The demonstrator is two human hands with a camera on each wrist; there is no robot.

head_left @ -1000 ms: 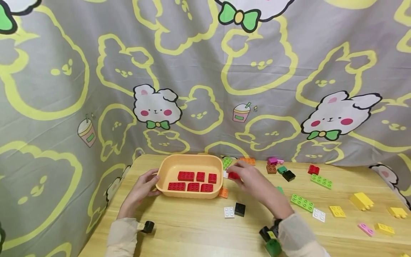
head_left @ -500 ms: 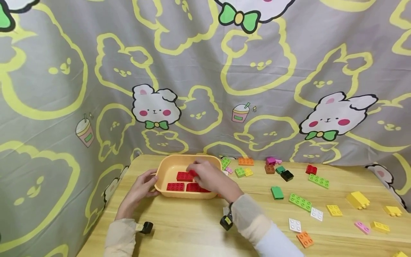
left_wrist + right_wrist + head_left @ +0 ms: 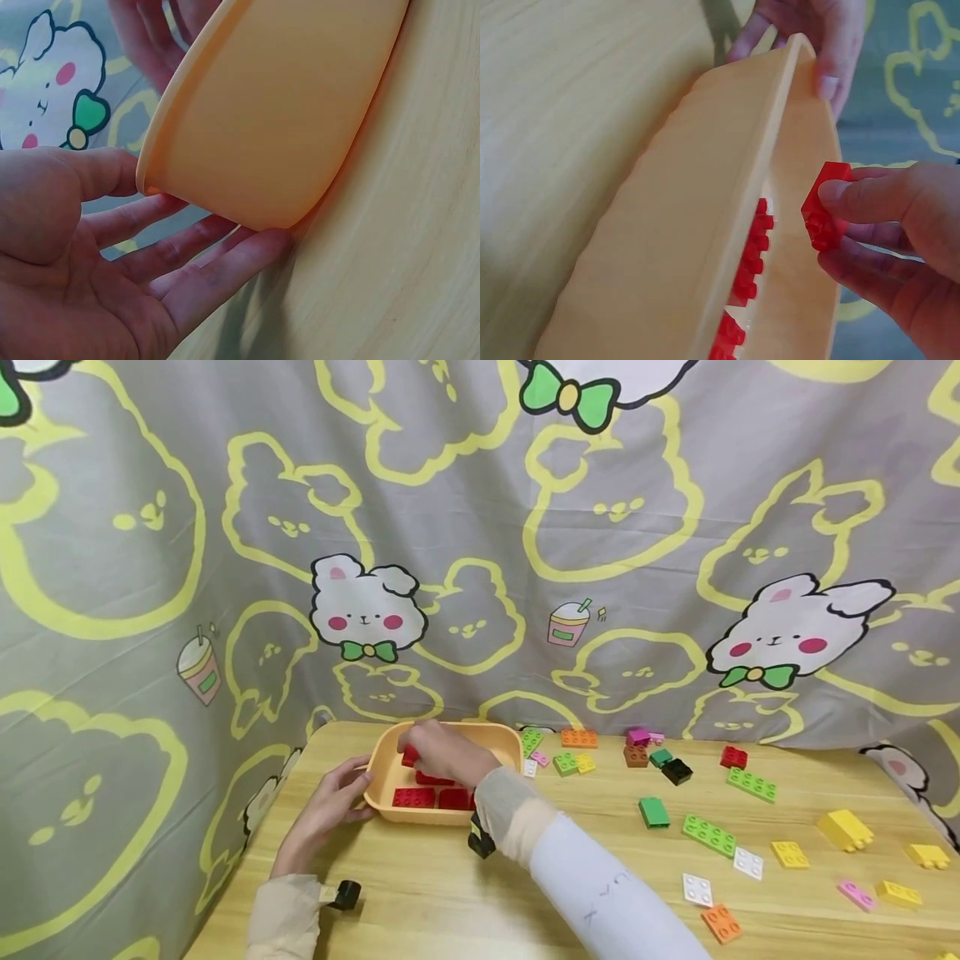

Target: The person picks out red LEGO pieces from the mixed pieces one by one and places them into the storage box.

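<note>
The light-orange tray (image 3: 504,743) sits on the table with several red toy bricks (image 3: 412,797) in it. My left hand (image 3: 335,795) holds its left end. In the left wrist view the thumb is at the rim and the fingers lie against the outer wall (image 3: 262,112). Above the tray's left part, my right hand (image 3: 450,755) pinches a small red brick (image 3: 828,201) between thumb and fingers. That brick is apart from the tray wall in the right wrist view. My right hand and forearm hide part of the bricks inside.
Loose bricks lie to the right: a dark green one (image 3: 654,812), a long lime one (image 3: 708,835), white ones (image 3: 697,889), an orange one (image 3: 722,923) and several yellow ones (image 3: 846,829). Another red brick (image 3: 734,757) lies at the back. A patterned curtain (image 3: 480,527) hangs behind the table.
My right hand has carried the red brick from right of the tray leftward into the space over it. My left hand has stayed at the tray's left end.
</note>
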